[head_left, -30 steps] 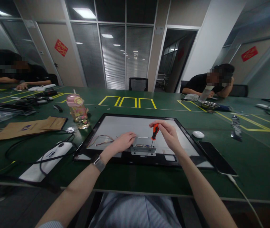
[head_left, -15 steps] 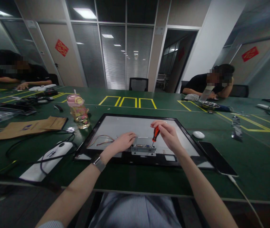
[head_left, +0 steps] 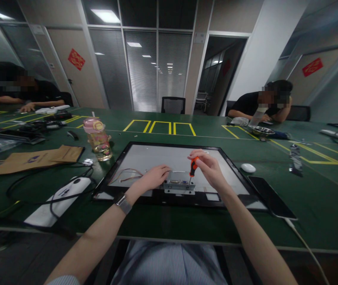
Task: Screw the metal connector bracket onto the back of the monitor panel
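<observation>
My right hand [head_left: 209, 164] is closed around the handle of a red-and-black screwdriver [head_left: 193, 168]. The driver's shaft points down, tilted slightly, and its tip meets the right part of a silver metal bracket [head_left: 180, 190] with connector ports. That bracket sits at the near edge of a display panel [head_left: 159, 152], which lies flat with its pale grey face up and a black frame around it. At the bracket's left end, my left hand [head_left: 157, 174] grips it with fingers bent together; the thumb is hidden. Thin wires [head_left: 127, 173] lie on the panel left of this hand.
Left of the panel are a pink-lidded bottle [head_left: 98, 138], a brown paper envelope [head_left: 35, 160] and a white power strip [head_left: 60, 202] with black cables. A white mouse-shaped object [head_left: 248, 168] and a phone [head_left: 271, 198] lie to the right. People sit across the table.
The screwdriver handle has shifted very slightly left and turned in my right hand, standing a bit more upright. My left hand and the panel stay in place.
</observation>
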Demonstrator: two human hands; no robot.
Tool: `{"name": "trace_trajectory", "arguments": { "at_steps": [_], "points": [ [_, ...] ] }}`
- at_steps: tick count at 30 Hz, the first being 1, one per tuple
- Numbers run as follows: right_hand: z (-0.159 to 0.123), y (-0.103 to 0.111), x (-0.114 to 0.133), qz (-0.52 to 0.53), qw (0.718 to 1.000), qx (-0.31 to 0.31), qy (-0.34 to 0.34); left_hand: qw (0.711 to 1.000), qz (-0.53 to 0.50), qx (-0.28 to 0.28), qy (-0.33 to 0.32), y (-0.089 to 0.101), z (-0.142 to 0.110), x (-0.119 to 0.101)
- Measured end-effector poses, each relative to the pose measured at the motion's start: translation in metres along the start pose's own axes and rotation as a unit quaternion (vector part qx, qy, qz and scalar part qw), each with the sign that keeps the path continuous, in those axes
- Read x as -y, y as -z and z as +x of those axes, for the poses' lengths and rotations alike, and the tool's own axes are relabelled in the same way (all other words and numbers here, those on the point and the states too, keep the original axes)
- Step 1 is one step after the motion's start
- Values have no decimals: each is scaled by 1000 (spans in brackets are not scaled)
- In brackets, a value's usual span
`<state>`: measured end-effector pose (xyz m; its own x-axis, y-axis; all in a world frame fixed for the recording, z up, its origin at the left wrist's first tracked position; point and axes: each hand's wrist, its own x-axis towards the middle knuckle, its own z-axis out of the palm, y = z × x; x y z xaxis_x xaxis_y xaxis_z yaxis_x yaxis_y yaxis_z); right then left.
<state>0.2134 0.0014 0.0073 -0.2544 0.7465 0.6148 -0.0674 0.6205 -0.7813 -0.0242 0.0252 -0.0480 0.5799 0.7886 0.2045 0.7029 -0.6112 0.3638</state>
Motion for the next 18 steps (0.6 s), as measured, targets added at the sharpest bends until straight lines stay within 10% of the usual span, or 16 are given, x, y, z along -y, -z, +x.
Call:
{"name": "trace_trajectory", "arguments": {
  "at_steps": [8, 18],
  "points": [
    [-2, 0, 3, -12, 1000, -19, 2, 1000, 4, -2, -2, -3, 1, 3],
    [-2, -5, 10, -299, 940, -105, 126, 1000, -5, -1, 1, -2, 0, 1]
  ]
}}
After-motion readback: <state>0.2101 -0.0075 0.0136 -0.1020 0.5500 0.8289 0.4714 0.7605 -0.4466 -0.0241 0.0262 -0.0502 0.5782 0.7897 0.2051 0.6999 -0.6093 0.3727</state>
